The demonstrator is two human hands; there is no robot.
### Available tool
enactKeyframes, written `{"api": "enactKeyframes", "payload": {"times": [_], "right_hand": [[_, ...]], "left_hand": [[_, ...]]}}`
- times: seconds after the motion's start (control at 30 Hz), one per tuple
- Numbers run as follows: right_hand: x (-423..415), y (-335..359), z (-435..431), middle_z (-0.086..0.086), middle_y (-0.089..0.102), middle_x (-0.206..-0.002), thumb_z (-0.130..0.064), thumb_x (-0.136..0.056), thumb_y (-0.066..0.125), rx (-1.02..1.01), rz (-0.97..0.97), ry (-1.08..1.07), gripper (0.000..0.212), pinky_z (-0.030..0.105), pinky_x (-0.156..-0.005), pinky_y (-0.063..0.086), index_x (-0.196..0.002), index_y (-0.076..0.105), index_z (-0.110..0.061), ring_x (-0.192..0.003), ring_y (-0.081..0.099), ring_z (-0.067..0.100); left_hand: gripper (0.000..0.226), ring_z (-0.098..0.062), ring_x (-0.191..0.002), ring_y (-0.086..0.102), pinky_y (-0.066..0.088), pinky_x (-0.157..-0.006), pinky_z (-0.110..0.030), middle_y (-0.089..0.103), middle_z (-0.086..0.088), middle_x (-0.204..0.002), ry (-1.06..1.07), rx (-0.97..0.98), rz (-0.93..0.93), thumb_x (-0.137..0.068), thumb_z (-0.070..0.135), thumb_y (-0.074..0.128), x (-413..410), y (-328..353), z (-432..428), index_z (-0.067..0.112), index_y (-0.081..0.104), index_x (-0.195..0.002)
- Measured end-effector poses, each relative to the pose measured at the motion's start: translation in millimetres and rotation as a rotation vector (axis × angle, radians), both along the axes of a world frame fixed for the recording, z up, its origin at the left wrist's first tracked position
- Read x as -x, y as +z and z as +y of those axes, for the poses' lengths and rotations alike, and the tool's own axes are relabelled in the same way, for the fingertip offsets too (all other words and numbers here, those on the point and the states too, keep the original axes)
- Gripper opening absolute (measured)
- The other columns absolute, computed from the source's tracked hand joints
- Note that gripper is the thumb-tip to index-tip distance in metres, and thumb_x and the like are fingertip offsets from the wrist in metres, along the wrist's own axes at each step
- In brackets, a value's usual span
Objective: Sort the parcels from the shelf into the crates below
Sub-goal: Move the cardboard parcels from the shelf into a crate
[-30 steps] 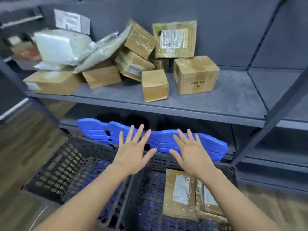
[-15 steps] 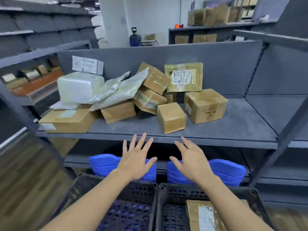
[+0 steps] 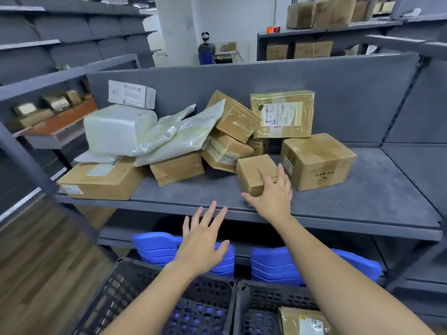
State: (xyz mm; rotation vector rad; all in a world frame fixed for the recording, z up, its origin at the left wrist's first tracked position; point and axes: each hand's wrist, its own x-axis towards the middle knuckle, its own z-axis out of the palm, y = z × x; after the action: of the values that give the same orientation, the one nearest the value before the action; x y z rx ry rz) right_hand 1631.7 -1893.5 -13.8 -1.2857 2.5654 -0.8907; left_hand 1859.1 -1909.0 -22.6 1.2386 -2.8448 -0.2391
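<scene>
Right hand [image 3: 272, 197] up on the grey shelf [image 3: 362, 201], fingers straight and spread over the front of the small cardboard box [image 3: 254, 170], thumb out at its lower left corner, touching it but not curled round it. Left hand [image 3: 203, 240] lower, in front of the shelf edge, fingers spread, holding nothing. Hands apart. The small box sits at the front of the parcel pile, just beside a larger brown box [image 3: 319, 160] on its right. Behind them a taped box with a white label [image 3: 283, 114] leans on the back panel, with two tilted brown boxes [image 3: 232, 131] stacked to its left. Further left: white poly mailers [image 3: 183, 139] draped over a brown box [image 3: 179, 168], a white wrapped block [image 3: 116, 129], and a flat brown box [image 3: 101, 177] at the shelf's left end. A white carton [image 3: 131, 94] is up against the back panel. Below the shelf, blue plastic pieces [image 3: 154, 247]. Nearest the camera, two dark perforated crates side by side, left crate [image 3: 135, 281] and right crate [image 3: 266, 293]; the right one has a labelled parcel [image 3: 304, 322] in it. A person [image 3: 205, 50] stands far back in the aisle
</scene>
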Motion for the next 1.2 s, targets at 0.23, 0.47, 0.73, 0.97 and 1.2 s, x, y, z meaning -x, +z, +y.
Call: {"api": "enactKeyframes", "payload": {"times": [0.23,0.47,0.73,0.97,1.2], "right_hand": [[21,10,24,-0.005,0.052,-0.144,-0.041,-0.09,0.074,0.429,-0.493,0.038,0.05,0.031,-0.11,0.037,-0.137,0.061,-0.03,-0.13,0.049,0.015],[40,27,94,0.018,0.07,-0.123,-0.088,-0.088,0.033,-0.015,-1.686,0.231,0.089,0.028,-0.049,0.052,-0.14,0.064,-0.022,-0.079,0.075,0.04],[34,25,126,0.022,0.07,-0.13,-0.096,-0.082,0.009,0.024,-1.569,0.279,0.101,0.055,-0.082,0.061,-0.141,0.06,-0.031,-0.104,0.07,0.053],[8,26,144,0.014,0.07,-0.129,-0.088,-0.083,0.05,0.403,-1.4,0.257,0.079,0.039,-0.084,0.055,-0.143,0.057,-0.037,-0.105,0.067,0.033],[-18,11,169,0.006,0.075,-0.12,-0.023,-0.092,0.074,0.773,-1.12,-0.092,0.04,0.026,-0.072,0.057,-0.13,0.063,-0.017,-0.099,0.072,0.016]], "left_hand": [[0.094,-0.024,-0.159,-0.001,0.016,-0.128,-0.046,-0.011,0.009,-0.173,-0.036,-0.044,0.155,-0.099,0.044,0.063,18,9,-18,0.041,-0.005,-0.163],[0.132,0.003,-0.155,0.015,0.022,-0.127,-0.037,0.014,0.027,-0.169,-0.235,-0.304,0.603,-0.061,0.047,0.098,43,66,-31,0.061,0.007,-0.156],[0.136,0.0,-0.147,0.035,0.028,-0.125,-0.031,0.033,0.016,-0.157,-0.421,-0.46,0.601,-0.057,0.046,0.099,57,76,-20,0.051,0.012,-0.161],[0.127,0.021,-0.129,0.032,0.029,-0.101,0.003,0.022,0.018,-0.142,-0.258,-0.293,0.773,-0.059,0.028,0.101,50,64,9,0.052,0.012,-0.146],[0.051,-0.016,-0.122,0.058,0.049,-0.09,-0.019,0.06,0.004,-0.129,-0.103,-0.744,0.942,-0.072,0.057,0.074,40,11,61,0.027,0.05,-0.107]]}}
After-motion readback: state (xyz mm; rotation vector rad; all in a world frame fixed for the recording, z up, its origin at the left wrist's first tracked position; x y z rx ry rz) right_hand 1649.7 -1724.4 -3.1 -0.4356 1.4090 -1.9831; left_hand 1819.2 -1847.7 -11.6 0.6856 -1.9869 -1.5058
